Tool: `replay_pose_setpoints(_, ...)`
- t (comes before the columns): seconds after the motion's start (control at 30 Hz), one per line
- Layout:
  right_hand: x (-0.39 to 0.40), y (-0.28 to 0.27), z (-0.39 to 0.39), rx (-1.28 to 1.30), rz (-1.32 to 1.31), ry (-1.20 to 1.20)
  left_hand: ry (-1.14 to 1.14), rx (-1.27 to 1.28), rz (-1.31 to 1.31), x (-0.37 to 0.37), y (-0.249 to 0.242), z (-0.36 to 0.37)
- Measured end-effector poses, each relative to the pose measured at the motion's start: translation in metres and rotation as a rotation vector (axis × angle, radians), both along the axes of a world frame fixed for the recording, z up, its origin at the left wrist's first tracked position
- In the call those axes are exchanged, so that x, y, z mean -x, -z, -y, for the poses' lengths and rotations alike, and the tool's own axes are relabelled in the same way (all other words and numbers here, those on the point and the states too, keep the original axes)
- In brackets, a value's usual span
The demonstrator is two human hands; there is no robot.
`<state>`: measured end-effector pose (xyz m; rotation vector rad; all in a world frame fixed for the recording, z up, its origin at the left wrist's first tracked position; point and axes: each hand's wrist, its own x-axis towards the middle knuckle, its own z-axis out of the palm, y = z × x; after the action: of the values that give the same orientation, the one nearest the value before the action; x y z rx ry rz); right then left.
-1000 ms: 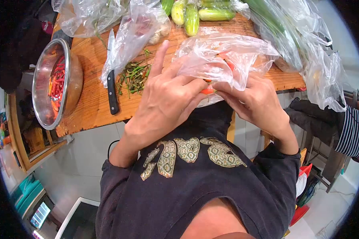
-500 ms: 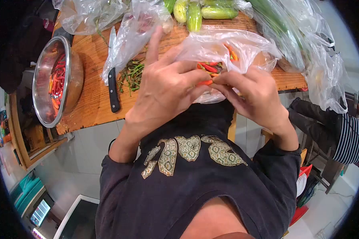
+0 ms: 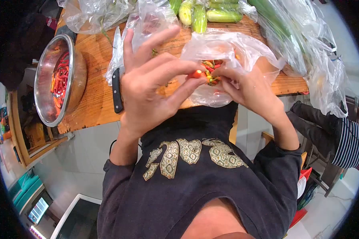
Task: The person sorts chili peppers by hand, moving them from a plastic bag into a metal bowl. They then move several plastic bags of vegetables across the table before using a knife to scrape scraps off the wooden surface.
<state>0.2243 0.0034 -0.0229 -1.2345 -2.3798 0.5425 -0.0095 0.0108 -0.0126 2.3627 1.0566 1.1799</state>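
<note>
From the head view, the left hand (image 3: pixel 147 83) pinches a small red chili (image 3: pixel 197 74) between thumb and forefinger, its other fingers spread, just above the bench's (image 3: pixel 95 99) near edge. The right hand (image 3: pixel 247 85) is closed on the mouth of the clear plastic bag of chilies (image 3: pixel 223 51). Judging from this, a firm pinch near the stem end should strip it cleanly. The steel bowl (image 3: pixel 48 79) of red chilies sits at the left edge, with the knife (image 3: pixel 116 85) between.

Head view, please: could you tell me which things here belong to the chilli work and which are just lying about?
In use: left hand, right hand, red chilli, plastic bag of chillies, steel bowl.
Lying about: knife, cucumbers, other bags.
</note>
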Motion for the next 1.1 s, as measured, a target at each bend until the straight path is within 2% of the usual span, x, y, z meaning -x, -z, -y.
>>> replay_pose_setpoints(0.03, 0.002, 0.0, 0.003, 0.036, 0.02, 0.022, -0.015, -0.021, -0.044, -0.002, -0.001, 0.002)
replay_pose_setpoints(0.13, -0.003, 0.009, 0.002, 0.275, 0.095, 0.08, 0.105, 0.165, 0.204, -0.005, 0.003, 0.005)
replay_pose_setpoints(0.17, -0.003, 0.01, 0.002, 0.263, 0.108, 0.075, 0.171, 0.136, 0.244, -0.002, 0.003, 0.005)
replay_pose_setpoints(0.23, -0.002, 0.012, 0.004, 0.247, 0.133, 0.06, 0.141, 0.347, 0.571, -0.007, 0.002, 0.014)
replay_pose_setpoints(0.3, -0.005, 0.013, 0.0, -0.181, 0.128, -0.024, 0.178, 0.54, 0.871, -0.01, -0.002, 0.024)
replay_pose_setpoints(0.33, -0.009, 0.013, -0.001, -0.396, 0.125, -0.065, 0.181, 0.572, 0.753, -0.007, -0.007, 0.028)
replay_pose_setpoints(0.37, -0.018, 0.016, 0.001, -0.396, 0.127, -0.067, 0.185, 0.601, 0.636, -0.004, -0.014, 0.032)
replay_pose_setpoints(0.4, -0.016, 0.008, 0.002, -0.319, 0.112, -0.023, 0.189, 0.63, 0.518, -0.002, -0.018, 0.033)
replay_pose_setpoints(0.43, -0.014, -0.007, 0.003, -0.242, 0.099, 0.023, 0.146, 0.502, 0.369, -0.003, -0.016, 0.033)
replay_pose_setpoints(0.53, -0.011, -0.045, 0.013, -0.117, 0.078, 0.099, 0.016, 0.179, 0.212, -0.016, -0.009, 0.025)
replay_pose_setpoints(0.57, -0.011, -0.053, 0.017, -0.097, 0.084, 0.107, -0.027, 0.166, 0.154, -0.02, -0.01, 0.023)
replay_pose_setpoints(0.6, -0.012, -0.058, 0.02, -0.079, 0.091, 0.118, 0.002, 0.159, 0.175, -0.025, -0.01, 0.02)
replay_pose_setpoints(0.67, -0.011, -0.062, 0.024, -0.233, 0.061, 0.04, 0.059, 0.152, 0.218, -0.032, -0.009, 0.016)
replay_pose_setpoints(0.7, -0.011, -0.062, 0.028, -0.27, 0.052, -0.003, 0.096, 0.275, 0.23, -0.033, -0.012, 0.019)
replay_pose_setpoints(0.83, -0.011, -0.063, 0.037, -0.353, 0.082, -0.12, 0.192, 0.445, 0.225, -0.027, -0.018, 0.025)
replay_pose_setpoints(0.9, -0.007, -0.061, 0.041, -0.365, 0.089, -0.162, 0.212, 0.386, 0.176, -0.018, -0.015, 0.032)
replay_pose_setpoints(1.0, -0.001, -0.063, 0.044, -0.073, 0.01, -0.249, 0.289, 0.425, 0.072, -0.002, -0.017, 0.044)
replay_pose_setpoints(1.1, 0.007, -0.059, 0.039, 0.215, -0.12, -0.433, 0.386, 0.427, -0.081, 0.015, -0.022, 0.053)
